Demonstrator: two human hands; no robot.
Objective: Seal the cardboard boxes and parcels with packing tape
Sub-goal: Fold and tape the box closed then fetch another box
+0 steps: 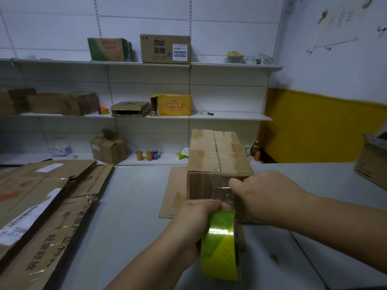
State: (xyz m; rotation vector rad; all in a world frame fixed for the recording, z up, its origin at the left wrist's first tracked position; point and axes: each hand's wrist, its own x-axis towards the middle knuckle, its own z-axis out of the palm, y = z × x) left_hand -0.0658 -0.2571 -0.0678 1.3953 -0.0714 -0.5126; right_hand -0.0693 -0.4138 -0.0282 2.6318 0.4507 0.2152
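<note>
A brown cardboard box (217, 155) stands on the grey table (134, 206), flaps closed, with clear tape along its top seam. My left hand (194, 218) grips a large roll of packing tape (219, 245) that looks yellow-green, held just in front of the box. A clear strip of tape (224, 194) runs from the roll up the box's near face. My right hand (266, 195) rests against the box's near upper edge, with its fingers curled on the strip's upper end.
Flattened cardboard sheets (41, 208) lie at the left of the table, and one flat piece (173, 193) lies under the box. An open box (372, 162) stands at the right edge. White shelves (134, 63) behind hold several boxes and drink cans (148, 155).
</note>
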